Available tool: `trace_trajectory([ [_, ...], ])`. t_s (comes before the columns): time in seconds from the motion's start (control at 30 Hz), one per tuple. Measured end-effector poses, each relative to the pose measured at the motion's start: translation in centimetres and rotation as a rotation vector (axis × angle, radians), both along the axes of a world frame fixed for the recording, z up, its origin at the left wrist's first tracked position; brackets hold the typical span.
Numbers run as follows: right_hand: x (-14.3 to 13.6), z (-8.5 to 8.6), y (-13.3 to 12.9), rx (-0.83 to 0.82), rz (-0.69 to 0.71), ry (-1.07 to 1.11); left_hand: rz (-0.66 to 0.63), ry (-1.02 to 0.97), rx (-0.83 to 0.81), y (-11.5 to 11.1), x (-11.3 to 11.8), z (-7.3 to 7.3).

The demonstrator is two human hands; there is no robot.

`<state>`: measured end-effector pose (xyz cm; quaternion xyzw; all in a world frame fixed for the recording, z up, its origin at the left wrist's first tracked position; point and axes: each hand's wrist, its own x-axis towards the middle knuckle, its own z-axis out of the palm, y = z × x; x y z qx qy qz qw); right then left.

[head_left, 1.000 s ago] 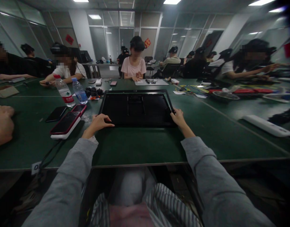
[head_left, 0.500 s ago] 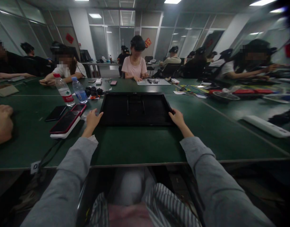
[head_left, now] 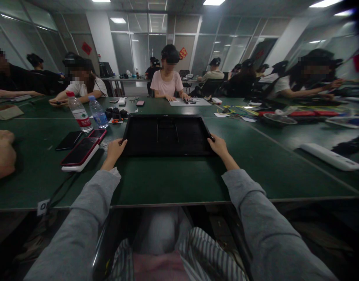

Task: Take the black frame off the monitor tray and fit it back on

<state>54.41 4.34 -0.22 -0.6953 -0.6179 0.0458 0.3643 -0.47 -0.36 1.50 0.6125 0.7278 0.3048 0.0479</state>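
Note:
In the head view a wide, shallow black tray [head_left: 141, 136] with a raised rim lies on the green table, directly before me. Two thin pale lines run across its dark inside. My left hand [head_left: 114, 150] is closed on its left edge, thumb on the rim and the other fingers partly hidden. At the opposite edge my right hand [head_left: 218, 146] grips the rim in the same way. Just left of my left hand lies a phone in a red case [head_left: 80, 152], on top of a white block with a cable.
Two water bottles [head_left: 79, 113] stand beyond the phone, beside a dark flat phone [head_left: 69, 140]. A white power strip [head_left: 331, 157] lies on the right. Another person's hand [head_left: 3, 154] rests at far left. Across the table [head_left: 173, 179] a person in pink works at a pale mat [head_left: 176, 103].
My left fingers have closed in around the tray's left edge. The tray has shifted barely, if at all. Opposite, the person in pink has moved a hand down to the mat.

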Motion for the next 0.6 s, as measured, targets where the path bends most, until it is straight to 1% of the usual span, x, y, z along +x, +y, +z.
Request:
trace_trajectory([
  [0.07, 0.16, 0.1, 0.09, 0.045, 0.042, 0.091, -0.007, 0.022, 0.007, -0.03, 0.0, -0.08],
  [0.13, 0.22, 0.29, 0.1, 0.087, 0.123, 0.184, -0.009, 0.056, 0.005, -0.08, 0.09, -0.07],
  [0.23, 0.17, 0.67, 0.03, 0.076, 0.216, 0.251, -0.008, 0.125, -0.015, -0.28, 0.38, 0.14],
  [0.27, 0.16, 0.77, 0.02, 0.062, 0.215, 0.242, -0.008, 0.141, -0.026, -0.36, 0.48, 0.22],
  [0.33, 0.18, 0.84, 0.1, 0.035, 0.167, 0.191, 0.002, 0.151, -0.041, -0.47, 0.62, 0.33],
  [0.43, 0.33, 0.64, 0.4, 0.024, 0.099, 0.118, 0.017, 0.121, -0.012, -0.4, 0.65, 0.29],
  [0.53, 0.39, 0.36, 0.6, 0.04, 0.114, 0.096, 0.012, 0.038, 0.011, -0.1, 0.54, 0.17],
  [0.6, 0.3, 0.31, 0.56, 0.062, 0.133, 0.098, 0.002, -0.053, 0.004, 0.14, 0.48, 0.11],
])
